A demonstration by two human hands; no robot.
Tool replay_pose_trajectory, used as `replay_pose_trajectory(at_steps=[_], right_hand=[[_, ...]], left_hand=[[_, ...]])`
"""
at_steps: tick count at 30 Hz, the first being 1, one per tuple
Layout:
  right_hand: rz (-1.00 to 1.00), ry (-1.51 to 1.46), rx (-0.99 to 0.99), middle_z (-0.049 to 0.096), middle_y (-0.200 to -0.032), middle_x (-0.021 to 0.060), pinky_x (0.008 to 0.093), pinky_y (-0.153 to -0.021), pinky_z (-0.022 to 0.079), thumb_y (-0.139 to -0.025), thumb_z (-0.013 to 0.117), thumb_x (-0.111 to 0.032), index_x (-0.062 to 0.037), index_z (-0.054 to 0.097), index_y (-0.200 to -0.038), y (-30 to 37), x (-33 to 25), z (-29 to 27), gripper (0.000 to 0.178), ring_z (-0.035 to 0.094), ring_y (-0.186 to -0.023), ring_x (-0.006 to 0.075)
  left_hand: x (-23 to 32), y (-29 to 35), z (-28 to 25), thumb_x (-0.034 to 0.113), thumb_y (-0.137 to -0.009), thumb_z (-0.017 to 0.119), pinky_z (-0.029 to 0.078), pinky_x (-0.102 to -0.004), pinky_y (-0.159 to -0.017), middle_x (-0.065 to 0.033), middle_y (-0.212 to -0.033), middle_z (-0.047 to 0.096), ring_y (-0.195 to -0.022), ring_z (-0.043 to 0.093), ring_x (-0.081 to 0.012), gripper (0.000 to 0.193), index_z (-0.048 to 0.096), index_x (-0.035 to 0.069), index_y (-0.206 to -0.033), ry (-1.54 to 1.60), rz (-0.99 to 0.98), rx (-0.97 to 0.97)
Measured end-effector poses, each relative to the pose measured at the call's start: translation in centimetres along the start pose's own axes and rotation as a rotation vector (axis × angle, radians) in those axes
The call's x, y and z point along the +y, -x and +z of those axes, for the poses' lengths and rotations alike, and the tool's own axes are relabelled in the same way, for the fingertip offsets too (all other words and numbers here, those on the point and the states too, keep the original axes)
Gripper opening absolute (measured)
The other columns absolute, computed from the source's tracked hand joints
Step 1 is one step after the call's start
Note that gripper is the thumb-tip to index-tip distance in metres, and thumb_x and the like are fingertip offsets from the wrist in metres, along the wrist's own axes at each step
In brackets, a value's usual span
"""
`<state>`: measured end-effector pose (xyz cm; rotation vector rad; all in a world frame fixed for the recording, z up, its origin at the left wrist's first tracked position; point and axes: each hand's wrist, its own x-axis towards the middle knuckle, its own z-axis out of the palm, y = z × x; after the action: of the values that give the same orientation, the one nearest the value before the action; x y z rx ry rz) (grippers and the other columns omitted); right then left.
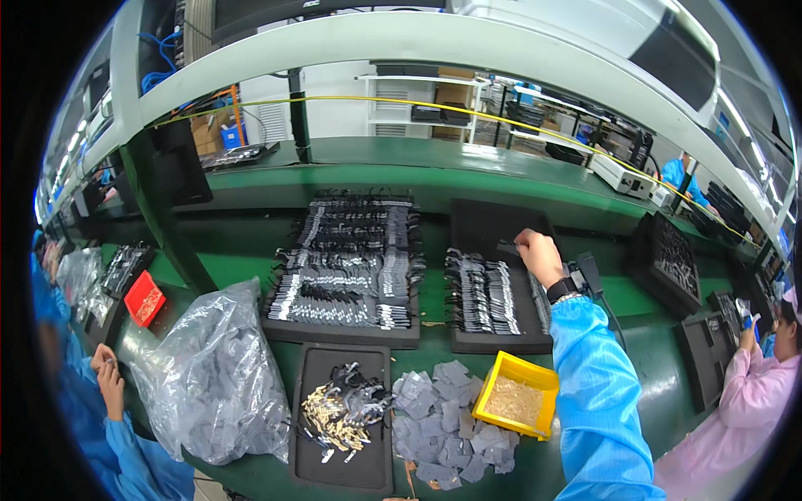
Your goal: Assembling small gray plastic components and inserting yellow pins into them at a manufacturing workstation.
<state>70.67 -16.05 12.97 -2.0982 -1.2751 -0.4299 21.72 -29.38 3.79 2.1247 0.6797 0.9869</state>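
My right hand (539,255) reaches out in a blue sleeve (593,376), with a dark band (562,289) round the wrist. Its fingers are pinched together on a small dark part (507,247), whose exact kind is too small to make out. The hand is above a black foam tray (493,215) that holds rows of small grey and silver parts with black leads (484,292). A bigger stock of such rows (347,267) fills the tray to its left. My left hand is out of view.
Nearer lie a black tray of loose gold-tipped cable parts (338,413), grey square pieces (447,417), a yellow bin (545,382) and a clear plastic bag (217,376). A shelf beam (376,46) crosses above. Co-workers' hands show at left (107,376) and right (746,334).
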Motion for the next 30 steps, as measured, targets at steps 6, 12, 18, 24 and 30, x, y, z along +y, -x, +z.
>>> replay_pose_trajectory(at_steps=[6,12,18,24,30], right_hand=[[-0.005,0.115,-0.191,0.064,-0.082,0.0132,0.0409,-0.07,0.049,-0.072,0.058,-0.012,-0.0118,0.064,-0.081,-0.6,1.7,5.6,0.011,0.062,-0.08,0.0314],[-0.05,0.089,-0.373,0.064,-0.088,0.0157,0.0386,-0.077,0.048,-0.071,0.058,-0.01,-0.0071,0.066,-0.086,-1.0,1.3,4.6,0.017,0.061,-0.086,0.0317],[-0.056,0.088,-0.434,0.063,-0.092,0.0168,0.0382,-0.082,0.046,-0.076,0.053,-0.006,-0.0055,0.065,-0.092,-0.4,0.6,3.9,0.021,0.06,-0.09,0.0317],[-0.017,0.048,-0.431,0.063,-0.093,0.0162,0.0386,-0.081,0.047,-0.076,0.051,-0.003,-0.0051,0.064,-0.096,-0.1,0.5,3.5,0.023,0.06,-0.09,0.0321],[0.031,0.062,-0.425,0.063,-0.093,0.0175,0.0386,-0.08,0.048,-0.077,0.051,-0.002,-0.0043,0.063,-0.096,-0.2,1.1,3.9,0.022,0.06,-0.09,0.0322]], left_hand=[[-0.3,0.0,-0.2,-0.003,-0.073,0.059,0.048,-0.0349,-0.06,-0.0138,-0.079,0.059,-0.067,0.058,-0.0301,0.016,0.061,0.002,-0.088,-0.064,-0.008,0.031],[0.1,-0.2,-0.5,-0.001,-0.072,0.061,0.047,-0.0353,-0.06,-0.0134,-0.078,0.059,-0.067,0.058,-0.0302,0.016,0.062,0.003,-0.087,-0.076,-0.013,0.034],[0.4,-0.3,-0.5,-0.001,-0.071,0.062,0.047,-0.0358,-0.061,-0.0135,-0.079,0.059,-0.068,0.058,-0.0304,0.016,0.062,0.003,-0.086,-0.061,-0.028,0.03],[0.4,-0.4,-0.6,-0.001,-0.07,0.062,0.047,-0.0358,-0.061,-0.0137,-0.078,0.058,-0.067,0.057,-0.0306,0.017,0.062,0.003,-0.087,-0.076,-0.001,0.043],[0.2,-0.5,-0.8,-0.003,-0.07,0.062,0.047,-0.0351,-0.06,-0.014,-0.079,0.058,-0.067,0.057,-0.0299,0.018,0.062,0.002,-0.087,-0.071,0.03,0.055]])
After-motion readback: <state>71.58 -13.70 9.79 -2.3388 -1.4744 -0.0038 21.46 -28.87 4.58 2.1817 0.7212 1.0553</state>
